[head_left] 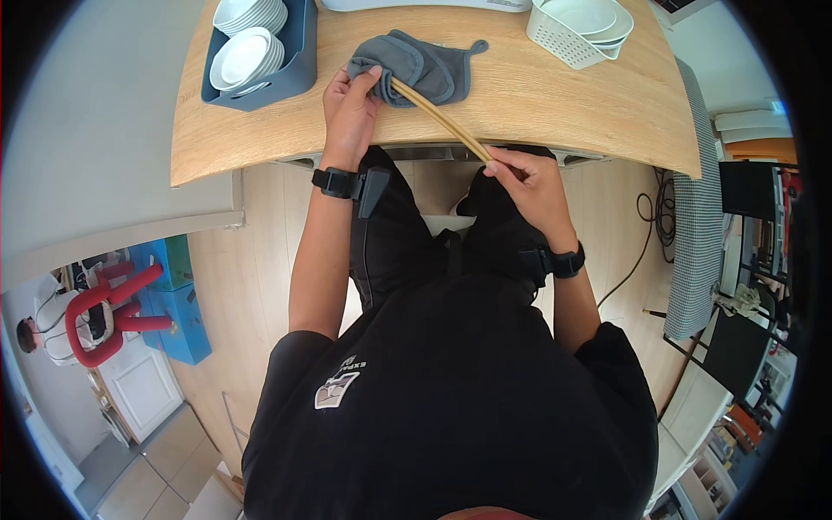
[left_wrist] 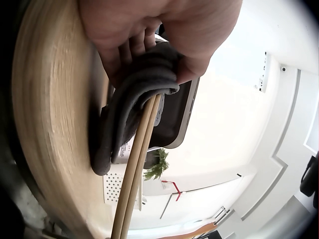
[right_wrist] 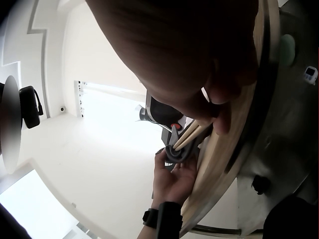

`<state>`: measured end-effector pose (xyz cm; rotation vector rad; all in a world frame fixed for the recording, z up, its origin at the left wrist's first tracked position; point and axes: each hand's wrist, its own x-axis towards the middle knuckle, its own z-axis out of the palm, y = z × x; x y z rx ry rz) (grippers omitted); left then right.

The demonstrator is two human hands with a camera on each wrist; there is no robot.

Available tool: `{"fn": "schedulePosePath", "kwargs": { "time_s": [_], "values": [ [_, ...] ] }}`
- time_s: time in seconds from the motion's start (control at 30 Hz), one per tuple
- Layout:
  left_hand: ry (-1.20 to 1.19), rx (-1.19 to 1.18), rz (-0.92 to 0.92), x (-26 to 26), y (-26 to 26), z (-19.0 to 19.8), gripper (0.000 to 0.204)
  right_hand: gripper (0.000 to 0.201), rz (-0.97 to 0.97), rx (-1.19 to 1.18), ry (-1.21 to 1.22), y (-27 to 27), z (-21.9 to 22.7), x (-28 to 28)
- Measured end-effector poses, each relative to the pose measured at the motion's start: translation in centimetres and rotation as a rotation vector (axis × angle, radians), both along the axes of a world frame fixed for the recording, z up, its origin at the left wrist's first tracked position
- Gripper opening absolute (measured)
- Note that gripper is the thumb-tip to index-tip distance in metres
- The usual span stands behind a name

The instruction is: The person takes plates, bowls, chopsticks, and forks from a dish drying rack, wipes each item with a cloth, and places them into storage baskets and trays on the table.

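Note:
A pair of wooden chopsticks (head_left: 442,118) slants between my two hands over the table's near edge. My right hand (head_left: 530,186) pinches their lower right ends between thumb and fingers. With my left hand (head_left: 351,117) I grip a folded grey cloth (head_left: 416,69) around the other ends. In the left wrist view the cloth (left_wrist: 134,99) wraps over the chopsticks (left_wrist: 137,164), and their tips are hidden inside its fold. The rest of the cloth lies on the tabletop, its hanging loop (head_left: 478,47) pointing right.
A blue-grey bin (head_left: 260,95) of stacked white bowls (head_left: 247,59) stands at the table's left. At the back right is a white perforated basket (head_left: 563,43) holding white dishes (head_left: 589,17). The wooden table (head_left: 555,113) ends just before my lap.

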<state>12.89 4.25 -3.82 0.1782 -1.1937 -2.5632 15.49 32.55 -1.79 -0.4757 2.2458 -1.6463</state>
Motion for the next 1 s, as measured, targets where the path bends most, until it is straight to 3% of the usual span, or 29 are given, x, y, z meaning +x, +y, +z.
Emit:
{"fn": "schedulePosePath", "kwargs": {
  "time_s": [0.1,0.17,0.2,0.27,0.33,0.4,0.47,0.53,1.0],
  "values": [
    [0.002,0.008,0.004,-0.1,-0.2,0.0,0.018,0.026,-0.033,-0.027,0.061,-1.6,0.1,-0.2],
    [0.014,0.036,0.009,0.0,0.2,0.0,0.017,0.022,-0.023,0.199,0.191,-2.1,2.5,-0.4],
    [0.013,0.052,0.021,-0.1,0.1,-0.2,0.016,0.022,-0.021,0.199,0.191,-2.1,3.4,-0.7],
    [0.011,0.067,0.038,0.0,0.1,-0.1,0.015,0.017,-0.063,0.09,0.565,-2.2,5.6,-1.5],
    [0.016,0.025,0.046,0.1,0.5,0.4,0.015,0.013,0.007,0.239,0.65,-2.5,11.9,-0.6],
    [0.016,0.023,0.045,0.0,0.5,0.2,0.015,0.018,0.248,0.296,0.933,-2.5,17.7,1.1],
    [0.021,0.02,0.041,-0.2,0.3,0.1,0.016,0.023,0.381,-0.023,1.156,-3.4,19.7,2.7],
    [0.021,0.016,0.04,-0.2,0.2,0.0,0.017,0.021,0.34,0.163,1.128,-3.8,22.6,6.0],
    [0.037,0.014,0.037,-0.2,0.3,-0.3,0.019,0.019,0.492,0.131,1.034,-5.4,21.2,6.7]
  ]
}}
